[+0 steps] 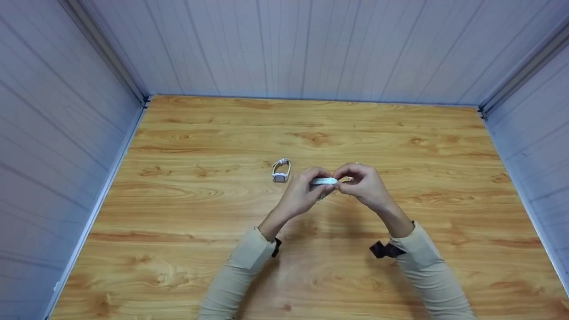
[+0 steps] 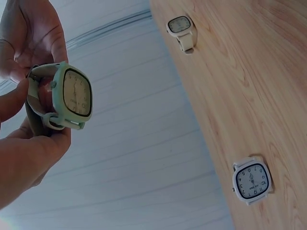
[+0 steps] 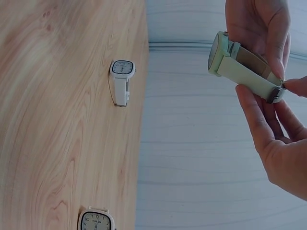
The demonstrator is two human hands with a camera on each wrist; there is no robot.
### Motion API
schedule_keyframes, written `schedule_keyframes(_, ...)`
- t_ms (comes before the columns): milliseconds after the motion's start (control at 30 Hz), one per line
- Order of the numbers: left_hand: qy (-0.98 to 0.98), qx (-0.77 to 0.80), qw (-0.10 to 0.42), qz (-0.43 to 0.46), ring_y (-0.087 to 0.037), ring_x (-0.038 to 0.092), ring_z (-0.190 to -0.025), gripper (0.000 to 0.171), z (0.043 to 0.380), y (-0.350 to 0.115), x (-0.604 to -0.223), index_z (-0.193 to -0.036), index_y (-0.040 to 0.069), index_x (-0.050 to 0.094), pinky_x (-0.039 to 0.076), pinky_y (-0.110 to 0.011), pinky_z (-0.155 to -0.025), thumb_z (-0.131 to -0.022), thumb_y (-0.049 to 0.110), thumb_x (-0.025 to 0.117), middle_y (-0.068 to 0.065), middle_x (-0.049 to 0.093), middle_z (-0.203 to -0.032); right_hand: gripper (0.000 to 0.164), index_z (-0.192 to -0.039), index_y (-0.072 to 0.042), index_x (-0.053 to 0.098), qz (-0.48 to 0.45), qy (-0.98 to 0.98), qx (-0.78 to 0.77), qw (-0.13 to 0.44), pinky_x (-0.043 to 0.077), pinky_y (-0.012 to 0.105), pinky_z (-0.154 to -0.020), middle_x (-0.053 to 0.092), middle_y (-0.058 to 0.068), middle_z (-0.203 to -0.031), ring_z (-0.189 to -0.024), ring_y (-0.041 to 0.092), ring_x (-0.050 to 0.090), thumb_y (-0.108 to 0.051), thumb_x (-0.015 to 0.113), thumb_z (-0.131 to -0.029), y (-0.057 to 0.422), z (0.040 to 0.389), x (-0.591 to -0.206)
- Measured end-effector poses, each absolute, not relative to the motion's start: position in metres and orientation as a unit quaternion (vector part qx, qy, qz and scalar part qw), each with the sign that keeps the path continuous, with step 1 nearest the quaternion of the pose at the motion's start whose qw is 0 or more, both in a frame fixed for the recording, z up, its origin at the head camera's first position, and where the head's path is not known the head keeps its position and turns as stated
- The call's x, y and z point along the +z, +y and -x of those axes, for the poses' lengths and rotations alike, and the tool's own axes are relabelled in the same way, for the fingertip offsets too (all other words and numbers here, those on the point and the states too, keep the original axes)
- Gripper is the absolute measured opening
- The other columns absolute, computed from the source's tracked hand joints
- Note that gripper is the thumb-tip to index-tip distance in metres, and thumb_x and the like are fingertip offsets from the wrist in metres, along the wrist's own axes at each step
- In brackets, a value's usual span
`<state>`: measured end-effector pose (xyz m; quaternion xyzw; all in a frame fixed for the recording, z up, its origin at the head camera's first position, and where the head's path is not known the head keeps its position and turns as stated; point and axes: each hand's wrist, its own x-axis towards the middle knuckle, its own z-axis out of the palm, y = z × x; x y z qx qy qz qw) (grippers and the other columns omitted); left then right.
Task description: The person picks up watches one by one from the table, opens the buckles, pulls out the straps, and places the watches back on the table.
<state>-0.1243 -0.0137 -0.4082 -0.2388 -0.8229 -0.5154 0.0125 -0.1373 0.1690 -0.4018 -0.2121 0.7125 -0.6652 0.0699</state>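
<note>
A mint-green wristwatch (image 1: 323,181), its strap bent into a loop, is held up between both hands. My left hand (image 1: 303,190) grips it, with fingers against the strap near the case; the rounded square dial shows in the left wrist view. The fingertips of my right hand (image 1: 362,184) pinch at the strap's buckle end, where a dark metal buckle (image 3: 276,95) shows in the right wrist view. Fingers cover part of the strap and of the buckle.
A white wristwatch (image 1: 280,172) lies on the wood-grain table (image 1: 200,142), left of the hands. Another, cream wristwatch (image 2: 181,29) lies on the right, mostly hidden behind my right hand in the head view. Pale panel walls (image 1: 284,49) enclose the table's back and sides.
</note>
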Motion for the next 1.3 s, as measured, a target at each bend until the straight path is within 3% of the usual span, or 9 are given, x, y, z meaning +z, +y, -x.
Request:
schedule_keyframes(733,-0.762,-0.605,-0.024,0.228,-0.014,0.059,-0.085,0.02,0.1259,-0.0142,-0.412,-0.101,-0.003,0.06,0.049,-0.023,-0.072,-0.088,0.012,0.061,-0.012,0.06,-0.1,0.01,-0.088,0.014,0.06,0.206,0.682,-0.699,0.062,0.051,0.023,-0.063,0.057,0.024,-0.091,-0.081,0.018,0.058,0.016,0.059,-0.077,0.1698,0.1377,-0.4038)
schedule_keyframes(933,-0.764,-0.603,-0.021,0.23,-0.015,0.058,-0.087,0.017,0.1263,-0.0145,-0.4113,-0.1,-0.003,0.059,0.049,-0.025,-0.073,-0.088,0.009,0.061,-0.012,0.06,-0.099,0.015,-0.094,0.011,0.062,0.215,0.708,-0.669,0.068,0.052,0.026,-0.065,0.058,0.022,-0.095,-0.083,0.021,0.059,0.005,0.064,-0.08,0.1724,0.1385,-0.4021)
schedule_keyframes(1300,-0.772,-0.594,-0.051,0.219,-0.017,0.057,-0.086,0.022,0.1252,-0.0154,-0.4091,-0.106,-0.001,0.058,0.049,-0.025,-0.07,-0.089,0.013,0.059,-0.012,0.058,-0.102,0.016,-0.095,0.014,0.062,0.272,0.694,-0.664,0.061,0.052,0.035,-0.076,0.056,0.027,-0.097,-0.09,0.023,0.059,0.008,0.064,-0.08,0.1746,0.1388,-0.4029)
